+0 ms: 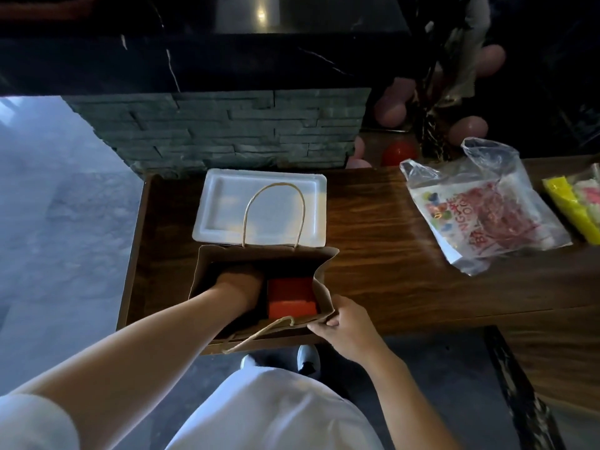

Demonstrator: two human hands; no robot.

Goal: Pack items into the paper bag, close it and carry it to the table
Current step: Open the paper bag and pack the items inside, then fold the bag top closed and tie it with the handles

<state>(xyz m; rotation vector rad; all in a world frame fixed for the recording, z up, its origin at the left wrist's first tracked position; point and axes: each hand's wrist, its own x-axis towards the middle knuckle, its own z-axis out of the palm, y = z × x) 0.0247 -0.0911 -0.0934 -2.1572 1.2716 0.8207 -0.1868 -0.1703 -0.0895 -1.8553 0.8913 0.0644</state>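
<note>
A brown paper bag [259, 254] with twine handles stands open at the near edge of the wooden counter [389, 228]. My left hand [240, 287] reaches deep into the bag, its fingers hidden in the dark interior beside a red box [292, 300] that lies inside. My right hand [344, 326] pinches the bag's near right rim and holds it open. A white foam tray [224, 206] lies flat just behind the bag.
A clear plastic bag [480, 206] with printed pink and white contents lies on the counter to the right. A yellow packet [571, 206] sits at the far right edge. Balloons [399, 152] and a stone-clad wall stand behind the counter.
</note>
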